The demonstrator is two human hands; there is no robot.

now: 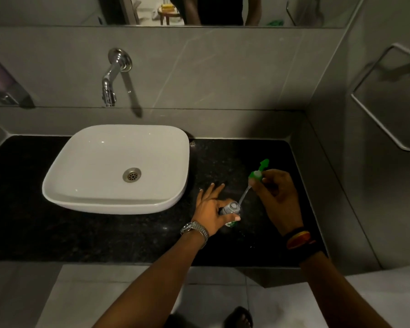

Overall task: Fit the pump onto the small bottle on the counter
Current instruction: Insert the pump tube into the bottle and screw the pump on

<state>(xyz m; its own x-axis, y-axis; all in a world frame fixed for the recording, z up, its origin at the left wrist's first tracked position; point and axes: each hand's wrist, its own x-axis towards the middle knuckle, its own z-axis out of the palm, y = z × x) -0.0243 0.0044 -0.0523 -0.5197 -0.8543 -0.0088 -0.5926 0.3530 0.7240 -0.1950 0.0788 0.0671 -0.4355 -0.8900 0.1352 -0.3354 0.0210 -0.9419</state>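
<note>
Gripping the small bottle (231, 210) low and right of the frame's centre, my left hand (211, 210) steadies it on the black counter (223, 162), thumb and fingers (236, 218) wrapped round its body, the open neck facing up. Just beyond, my right hand (276, 197) pinches the green pump (258, 171) by its collar, tilted, its clear tube reaching down to the bottle's mouth. Farther left sits the white basin (118, 166), with the chrome tap (111, 76) above it.

Small bottle (230, 210) mostly hidden under left hand (213, 209); label unreadable. Towel rail (388, 100) and wall dispenser (0, 84) cut by frame edges.
</note>
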